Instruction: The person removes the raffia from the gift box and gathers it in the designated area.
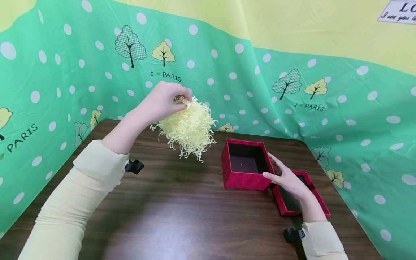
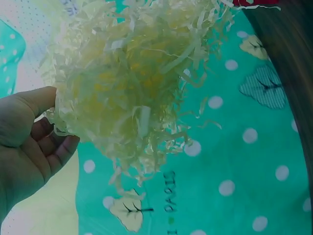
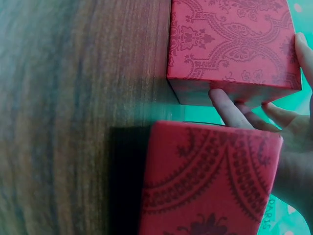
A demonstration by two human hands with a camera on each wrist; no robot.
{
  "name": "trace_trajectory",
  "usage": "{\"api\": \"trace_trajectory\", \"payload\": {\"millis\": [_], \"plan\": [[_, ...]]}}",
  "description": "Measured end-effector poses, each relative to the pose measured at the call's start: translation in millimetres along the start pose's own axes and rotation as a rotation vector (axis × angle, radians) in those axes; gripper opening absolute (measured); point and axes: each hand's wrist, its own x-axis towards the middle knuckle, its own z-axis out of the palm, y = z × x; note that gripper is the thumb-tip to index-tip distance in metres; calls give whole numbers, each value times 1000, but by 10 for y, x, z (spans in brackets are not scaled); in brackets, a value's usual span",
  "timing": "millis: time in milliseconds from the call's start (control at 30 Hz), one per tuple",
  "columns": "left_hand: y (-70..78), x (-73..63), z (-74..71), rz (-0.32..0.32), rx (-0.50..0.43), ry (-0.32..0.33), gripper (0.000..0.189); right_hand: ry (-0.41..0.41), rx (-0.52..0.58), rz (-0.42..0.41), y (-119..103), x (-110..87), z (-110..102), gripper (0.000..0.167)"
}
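Raised above the table, my left hand [image 1: 167, 101] pinches a fluffy clump of pale yellow shredded paper [image 1: 191, 126] at its top; crinkled strands hang loose. In the left wrist view the clump [image 2: 132, 83] fills the space beyond the fingertips. A red box [image 1: 245, 180] with a dark inside stands upright on the table, its top uncovered. My right hand [image 1: 289, 180] rests against the box's right side, thumb at the near corner and fingers straight along the wall. The right wrist view shows fingertips touching the patterned box [image 3: 234, 44].
A red lid [image 1: 282, 202] lies dark side up at the box's right, partly beneath my right hand and forearm. Dark wooden table [image 1: 182, 206] spreads underneath. Green and yellow printed cloth [image 1: 211, 65] hangs close behind and along both sides.
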Motion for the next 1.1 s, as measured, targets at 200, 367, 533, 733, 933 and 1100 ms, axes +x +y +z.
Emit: {"api": "trace_trajectory", "payload": {"millis": [200,367,533,733,933,1100], "plan": [[-207,-100,-16,-21,31,-59,18,-2,-4,7,-5,2,2,88],[-343,-188,-33,-33,65,-92,16,-3,-8,6,1,7,4,88],[-499,-274,-19,-62,85,-126,15,1,-11,-2,-6,6,1,88],[-674,-369,42,-78,75,-193,17,2,-17,-5,-9,7,3,88],[-834,-458,187,-24,79,-233,18,8,-30,-3,1,6,5,88],[-916,-531,339,-11,104,-275,17,8,-36,-4,15,10,4,88]]}}
